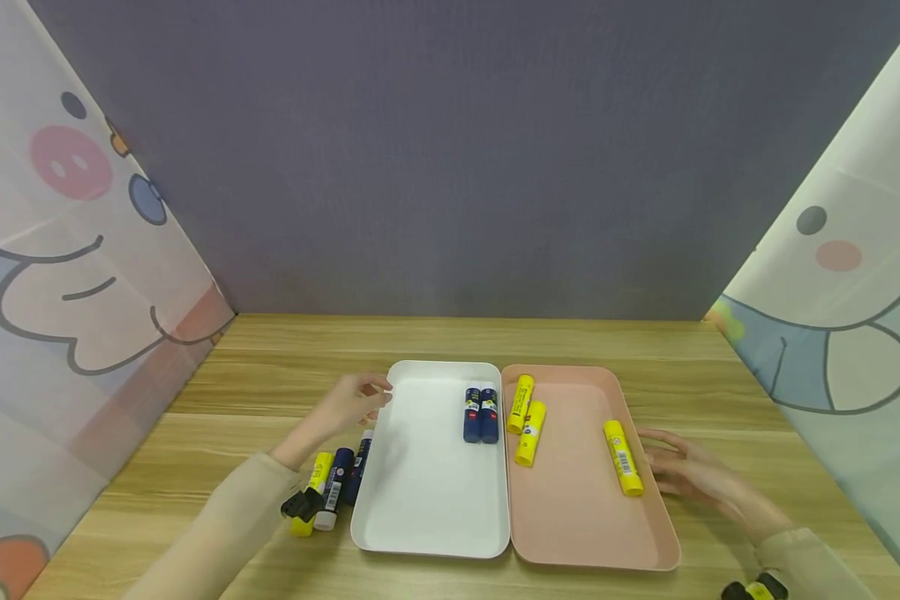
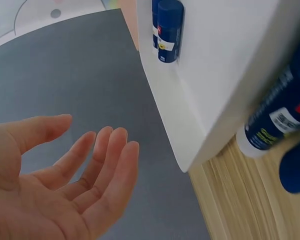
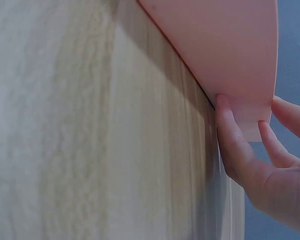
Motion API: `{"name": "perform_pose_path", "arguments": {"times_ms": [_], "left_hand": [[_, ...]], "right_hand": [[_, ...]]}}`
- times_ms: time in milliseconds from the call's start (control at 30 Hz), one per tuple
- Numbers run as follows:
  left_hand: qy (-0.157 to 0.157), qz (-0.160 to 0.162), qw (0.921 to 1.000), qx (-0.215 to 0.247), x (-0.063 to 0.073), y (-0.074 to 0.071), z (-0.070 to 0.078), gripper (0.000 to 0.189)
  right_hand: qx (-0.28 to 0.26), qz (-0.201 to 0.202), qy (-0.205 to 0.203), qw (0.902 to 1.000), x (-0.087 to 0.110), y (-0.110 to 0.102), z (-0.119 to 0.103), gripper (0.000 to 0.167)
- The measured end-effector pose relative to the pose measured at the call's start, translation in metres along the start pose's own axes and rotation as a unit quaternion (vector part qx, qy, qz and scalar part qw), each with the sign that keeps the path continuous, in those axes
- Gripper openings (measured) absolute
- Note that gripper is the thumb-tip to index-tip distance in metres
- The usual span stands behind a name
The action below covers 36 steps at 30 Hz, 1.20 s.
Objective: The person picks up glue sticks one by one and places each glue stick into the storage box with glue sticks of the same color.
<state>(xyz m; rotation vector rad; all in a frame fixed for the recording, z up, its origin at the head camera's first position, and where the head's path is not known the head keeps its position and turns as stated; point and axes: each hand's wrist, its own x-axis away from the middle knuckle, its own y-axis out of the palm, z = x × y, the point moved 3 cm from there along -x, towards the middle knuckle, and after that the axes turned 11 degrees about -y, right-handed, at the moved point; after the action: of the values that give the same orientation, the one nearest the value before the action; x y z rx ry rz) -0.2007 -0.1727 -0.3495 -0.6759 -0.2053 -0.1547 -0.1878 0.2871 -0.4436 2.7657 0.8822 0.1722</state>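
My left hand [image 1: 351, 404] is beside the upper left rim of the white tray [image 1: 435, 500], empty, its fingers loosely bent in the left wrist view. At the pink tray's [image 1: 577, 525] right side is my right hand [image 1: 686, 477], fingertips against the outer wall and the thumb by the rim in the right wrist view. Two dark blue glue sticks [image 1: 489, 425] lie side by side in the white tray. The pink one holds two yellow glue sticks [image 1: 530, 433] at its left and another yellow glue stick [image 1: 622, 458] near its right wall.
Left of the white tray, two dark blue glue sticks [image 1: 334, 487] and a yellow glue stick [image 1: 318, 473] lie on the wooden table [image 1: 270, 383], partly behind the left wrist's black device [image 1: 302, 504]. A grey panel [image 1: 465, 167] stands at the back, with printed cloths [image 1: 82, 250] on both sides.
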Motion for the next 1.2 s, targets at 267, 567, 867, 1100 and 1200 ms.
{"name": "perform_pose_path", "arguments": {"times_ms": [267,567,867,1100,1200], "left_hand": [[0.018,0.032,0.999,-0.025,0.012,-0.009,-0.011,0.026],[0.014,0.062,0.9969,-0.045,0.023,-0.014,-0.025,0.025],[-0.013,0.081,0.9949,-0.058,0.033,-0.018,-0.042,0.026],[-0.029,0.094,0.991,-0.091,0.04,-0.019,-0.056,0.026],[-0.032,0.098,0.9899,-0.098,0.043,-0.019,-0.061,0.025]], "right_hand": [[-0.006,-0.001,-0.001,1.0,0.001,0.0,0.001,0.037],[-0.007,0.001,-0.003,1.0,0.001,-0.001,0.001,0.037],[0.004,0.01,0.0,0.9999,0.0,-0.001,0.0,0.036],[0.001,0.004,-0.002,1.0,0.001,-0.001,0.0,0.035],[0.001,0.006,-0.002,1.0,0.001,0.0,0.0,0.035]]}}
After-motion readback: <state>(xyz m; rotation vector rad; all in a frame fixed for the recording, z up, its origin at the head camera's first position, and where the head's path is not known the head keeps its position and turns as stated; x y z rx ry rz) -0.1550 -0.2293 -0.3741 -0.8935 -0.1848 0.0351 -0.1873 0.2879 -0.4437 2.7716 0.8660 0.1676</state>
